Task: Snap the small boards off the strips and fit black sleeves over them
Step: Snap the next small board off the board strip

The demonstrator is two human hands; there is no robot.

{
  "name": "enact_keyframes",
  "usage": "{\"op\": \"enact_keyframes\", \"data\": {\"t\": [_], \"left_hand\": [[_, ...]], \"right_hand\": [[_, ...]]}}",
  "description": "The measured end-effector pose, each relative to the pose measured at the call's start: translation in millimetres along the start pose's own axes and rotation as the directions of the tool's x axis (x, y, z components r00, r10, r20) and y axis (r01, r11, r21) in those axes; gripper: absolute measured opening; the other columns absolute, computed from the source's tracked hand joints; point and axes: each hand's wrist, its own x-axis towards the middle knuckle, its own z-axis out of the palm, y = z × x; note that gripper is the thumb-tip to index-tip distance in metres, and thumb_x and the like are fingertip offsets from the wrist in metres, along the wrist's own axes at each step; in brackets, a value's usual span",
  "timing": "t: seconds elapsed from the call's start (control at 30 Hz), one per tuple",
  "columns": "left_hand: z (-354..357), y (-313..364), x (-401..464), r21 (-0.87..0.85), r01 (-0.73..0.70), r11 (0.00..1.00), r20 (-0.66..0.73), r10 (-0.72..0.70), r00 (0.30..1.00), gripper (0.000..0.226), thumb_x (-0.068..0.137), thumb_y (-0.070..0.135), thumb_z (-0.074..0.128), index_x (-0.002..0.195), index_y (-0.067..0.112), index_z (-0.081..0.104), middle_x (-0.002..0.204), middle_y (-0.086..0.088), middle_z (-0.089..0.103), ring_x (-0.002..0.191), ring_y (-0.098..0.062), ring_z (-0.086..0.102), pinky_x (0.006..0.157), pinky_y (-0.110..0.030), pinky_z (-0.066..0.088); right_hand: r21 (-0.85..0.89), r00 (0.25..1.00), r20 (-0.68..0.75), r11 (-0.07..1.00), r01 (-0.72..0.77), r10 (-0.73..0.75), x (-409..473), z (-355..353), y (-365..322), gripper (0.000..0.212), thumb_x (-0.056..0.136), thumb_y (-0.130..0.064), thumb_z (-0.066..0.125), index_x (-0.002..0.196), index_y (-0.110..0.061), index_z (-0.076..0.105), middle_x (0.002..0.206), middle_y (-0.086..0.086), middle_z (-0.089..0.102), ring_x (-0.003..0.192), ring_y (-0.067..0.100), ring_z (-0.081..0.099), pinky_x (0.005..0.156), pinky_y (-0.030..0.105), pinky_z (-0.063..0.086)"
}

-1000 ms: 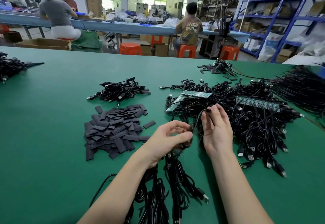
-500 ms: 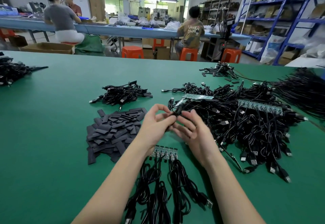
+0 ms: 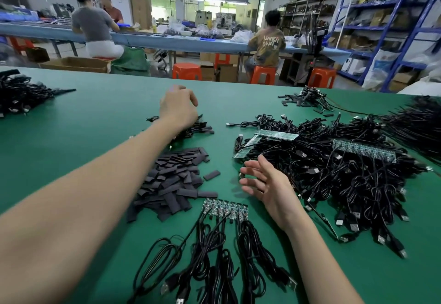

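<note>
- Black sleeves (image 3: 171, 182) lie heaped on the bench between the two hands; left hand (image 3: 177, 108), grip loosely curled and seemingly empty, hovers over the finished pile (image 3: 191, 128) beyond.
- Right hand (image 3: 267, 182), grip open and empty, sits just above the strip (image 3: 225, 207); the next move looks to be snapping off a board.

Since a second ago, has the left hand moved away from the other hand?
Yes. The left hand has gone from beside the right hand out past the pile of black sleeves, over the small cable pile.

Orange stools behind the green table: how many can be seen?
4: one orange stool stands empty at centre, one under the seated person, one right, one far left. Others may be hidden.
</note>
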Motion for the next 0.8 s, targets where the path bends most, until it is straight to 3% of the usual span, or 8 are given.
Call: {"op": "enact_keyframes", "data": {"t": [0.1, 0.2, 0.27, 0.37, 0.43, 0.6, 0.67, 0.8], "left_hand": [[17.5, 21.0, -33.5, -0.139, -0.11, 0.984, 0.076, 0.122, 0.99, 0.01, 0.091, 0.013, 0.061, 0.097, 0.017, 0.068, 0.121, -0.008, 0.062, 0.116, -0.025, 0.057, 0.103, -0.035, 0.043], [37.3, 41.0, -81.3, -0.327, -0.136, 0.935, 0.131, 0.188, 0.973, 0.01, 0.093, 0.026, 0.065, 0.084, 0.029, 0.063, 0.084, 0.017, 0.064, 0.079, 0.002, 0.061, 0.078, -0.013, 0.046], [52.3, 45.4, -113.6, -0.39, -0.105, 0.915, 0.145, 0.174, 0.974, 0.017, 0.094, 0.033, 0.064, 0.077, 0.032, 0.06, 0.072, 0.021, 0.062, 0.067, 0.014, 0.056, 0.065, -0.002, 0.039], [69.1, 37.0, -151.8, -0.388, -0.063, 0.919, 0.154, 0.132, 0.979, 0.024, 0.095, 0.04, 0.059, 0.073, 0.031, 0.06, 0.065, 0.014, 0.061, 0.062, -0.002, 0.057, 0.066, -0.024, 0.048], [73.0, 28.8, -164.8, -0.359, -0.051, 0.932, 0.188, 0.126, 0.974, 0.029, 0.097, 0.041, 0.056, 0.072, 0.027, 0.058, 0.059, 0.01, 0.054, 0.058, -0.012, 0.051, 0.064, -0.031, 0.046], [64.9, 24.7, -174.0, -0.254, -0.129, 0.959, 0.238, 0.191, 0.952, 0.039, 0.102, 0.041, 0.047, 0.07, 0.018, 0.053, 0.063, 0.002, 0.052, 0.066, -0.023, 0.05, 0.061, -0.036, 0.04], [62.1, 27.2, -177.3, -0.211, -0.158, 0.965, 0.221, 0.204, 0.954, 0.044, 0.104, 0.039, 0.044, 0.065, 0.019, 0.043, 0.062, 0.002, 0.048, 0.068, -0.025, 0.049, 0.061, -0.036, 0.033], [60.3, 33.2, -181.5, -0.154, -0.213, 0.965, 0.205, 0.242, 0.948, 0.046, 0.106, 0.039, 0.038, 0.065, 0.021, 0.041, 0.059, 0.004, 0.043, 0.077, -0.03, 0.053, 0.069, -0.037, 0.03]], "right_hand": [[-0.003, 1.0, -0.009, 1.0, -0.005, 0.005, -1.0, -1.1, 0.1, 0.049, 0.08, -0.048, 0.071, 0.105, -0.007, 0.074, 0.096, 0.013, 0.075, 0.076, 0.021, 0.071, 0.066, 0.028, 0.059], [-0.007, 1.0, -0.009, 1.0, 0.008, -0.008, -5.4, -1.1, -2.4, 0.037, 0.082, -0.041, 0.072, 0.1, -0.008, 0.075, 0.09, 0.011, 0.074, 0.072, 0.02, 0.07, 0.065, 0.028, 0.059], [-0.044, 1.0, -0.026, 0.999, 0.007, -0.008, -8.0, -1.9, -5.2, 0.029, 0.087, -0.034, 0.07, 0.098, -0.008, 0.074, 0.085, 0.009, 0.074, 0.067, 0.018, 0.069, 0.061, 0.025, 0.058], [-0.206, 0.999, -0.052, 0.978, -0.018, 0.007, -12.0, -5.2, -12.8, 0.016, 0.097, -0.019, 0.065, 0.096, -0.005, 0.073, 0.08, 0.008, 0.073, 0.058, 0.015, 0.064, 0.054, 0.023, 0.055], [-0.406, 1.0, -0.014, 0.914, -0.016, 0.012, -14.2, -7.1, -19.7, 0.014, 0.097, -0.016, 0.066, 0.095, -0.004, 0.073, 0.08, 0.008, 0.073, 0.056, 0.014, 0.062, 0.052, 0.024, 0.053], [-0.855, 0.98, 0.065, 0.517, -0.041, 0.186, -14.0, -2.7, -36.5, 0.007, 0.089, -0.02, 0.074, 0.093, -0.014, 0.076, 0.072, -0.003, 0.073, 0.064, 0.008, 0.069, 0.058, 0.022, 0.054], [-0.892, 0.967, 0.071, 0.45, -0.049, 0.246, -14.4, 1.0, -38.5, 0.007, 0.088, -0.02, 0.075, 0.093, -0.015, 0.077, 0.075, -0.002, 0.075, 0.063, 0.006, 0.068, 0.058, 0.02, 0.053], [-0.87, 0.941, 0.076, 0.483, -0.099, 0.33, -17.8, 5.5, -36.2, 0.004, 0.088, -0.012, 0.075, 0.091, -0.01, 0.077, 0.081, 0.001, 0.075, 0.066, 0.003, 0.064, 0.057, 0.016, 0.051]]}}
